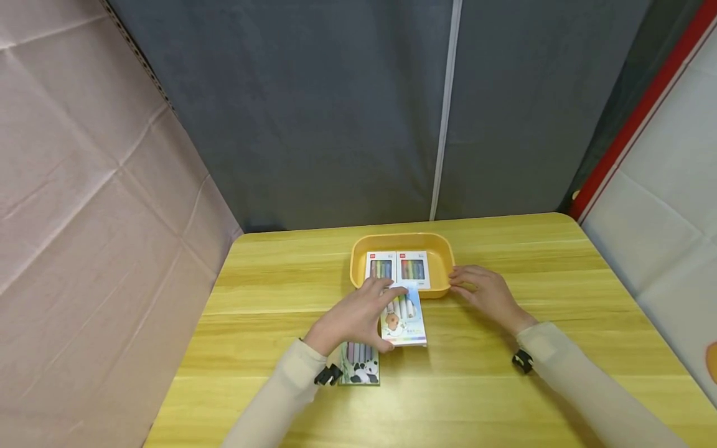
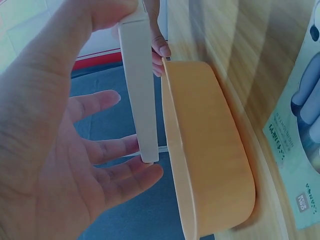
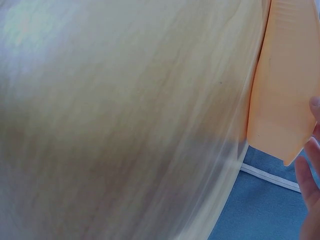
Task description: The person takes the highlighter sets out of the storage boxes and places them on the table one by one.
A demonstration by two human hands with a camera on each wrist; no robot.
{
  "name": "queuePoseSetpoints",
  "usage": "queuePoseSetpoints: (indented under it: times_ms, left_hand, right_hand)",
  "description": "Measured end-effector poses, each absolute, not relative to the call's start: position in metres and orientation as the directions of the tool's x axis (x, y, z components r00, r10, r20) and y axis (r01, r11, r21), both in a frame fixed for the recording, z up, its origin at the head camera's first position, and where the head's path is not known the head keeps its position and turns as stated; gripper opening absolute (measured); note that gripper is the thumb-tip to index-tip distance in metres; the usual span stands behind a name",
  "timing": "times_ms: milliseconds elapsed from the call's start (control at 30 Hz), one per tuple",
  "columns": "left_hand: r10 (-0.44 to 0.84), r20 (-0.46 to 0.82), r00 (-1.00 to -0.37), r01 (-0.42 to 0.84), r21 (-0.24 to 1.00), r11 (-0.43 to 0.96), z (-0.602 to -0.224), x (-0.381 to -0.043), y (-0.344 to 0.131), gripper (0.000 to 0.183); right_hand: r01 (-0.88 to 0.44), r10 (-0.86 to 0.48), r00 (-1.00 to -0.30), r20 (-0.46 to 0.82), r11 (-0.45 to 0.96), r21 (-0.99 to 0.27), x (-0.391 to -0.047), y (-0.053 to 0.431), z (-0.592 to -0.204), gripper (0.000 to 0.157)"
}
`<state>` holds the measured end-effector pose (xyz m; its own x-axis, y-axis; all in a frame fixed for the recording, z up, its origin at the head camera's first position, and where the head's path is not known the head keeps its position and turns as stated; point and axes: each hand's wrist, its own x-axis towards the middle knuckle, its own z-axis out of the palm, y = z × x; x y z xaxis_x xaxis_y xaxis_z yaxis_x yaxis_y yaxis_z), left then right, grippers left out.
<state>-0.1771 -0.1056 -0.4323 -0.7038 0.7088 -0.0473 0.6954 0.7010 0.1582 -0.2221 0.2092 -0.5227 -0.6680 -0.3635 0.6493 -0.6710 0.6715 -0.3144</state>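
Note:
My left hand (image 1: 354, 316) holds a flat white box (image 1: 407, 326) with a bear picture and marker-like sticks on its front, thumb at one end and fingers at the other. In the left wrist view the white box (image 2: 139, 85) stands edge-on above the near rim of a yellow-orange plastic tray (image 2: 215, 150). My right hand (image 1: 488, 295) pinches the tray's right rim, thumb outside and fingers over the edge. Inside the tray (image 1: 442, 255) lie two white boxes side by side, a left one (image 1: 381, 256) and a right one (image 1: 413, 256), with coloured sticks showing through windows.
A green box (image 1: 361, 373) with pandas and purple-grey sticks lies on the wooden table (image 1: 482, 398), partly under my left hand and wrist. Behind the table's far edge hangs a dark grey curtain (image 1: 336, 124). Pale cloth walls flank both sides.

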Motion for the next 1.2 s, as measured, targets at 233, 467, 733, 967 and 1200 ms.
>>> queuePoseSetpoints:
  times_ms: [233,467,733,967,1200]
  left_hand:
    - [0.705,-0.049,-0.707,0.693,0.149,0.706,-0.432,-0.18,-0.105,0.108]
    - [0.708,-0.054,-0.704,0.696,0.14,0.704,-0.433,-0.178,-0.103,0.108]
    - [0.7,-0.064,-0.712,0.688,0.139,0.712,-0.435,-0.174,-0.103,0.109]
    - [0.709,-0.066,-0.703,0.696,0.144,0.704,-0.439,-0.172,-0.105,0.108]
    - [0.716,-0.061,-0.695,0.703,0.151,0.695,-0.443,-0.17,-0.107,0.109]
  right_hand:
    - [-0.664,-0.368,-0.683,0.631,0.673,-0.326,-0.224,0.207,-0.517,0.024]
    - [-0.689,-0.373,-0.655,0.658,0.652,-0.317,-0.225,0.21,-0.52,0.027]
    - [-0.692,-0.373,-0.644,0.668,0.655,-0.302,-0.224,0.21,-0.522,0.027]
    - [-0.689,-0.364,-0.654,0.664,0.649,-0.322,-0.222,0.209,-0.523,0.027]
    - [-0.672,-0.362,-0.681,0.637,0.656,-0.345,-0.22,0.208,-0.521,0.024]
